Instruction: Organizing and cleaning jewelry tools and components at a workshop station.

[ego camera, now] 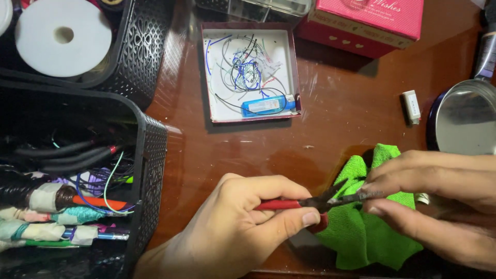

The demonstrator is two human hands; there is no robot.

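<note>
My left hand [243, 222] grips the red handles of a pair of small pliers [315, 202] at the lower middle of the wooden table. The dark jaws point right, over a crumpled green cloth [369, 235]. My right hand [439, 199] reaches in from the right and pinches the tips of the jaws between thumb and fingers, resting on the cloth.
A shallow white box [213, 77] holds loose wires and a blue lighter [267, 106]. Black lattice baskets [150, 150] at left hold cables and tape rolls. A pink gift box [367, 23], a small white piece [412, 106] and a round metal lid [465, 121] lie at the back right.
</note>
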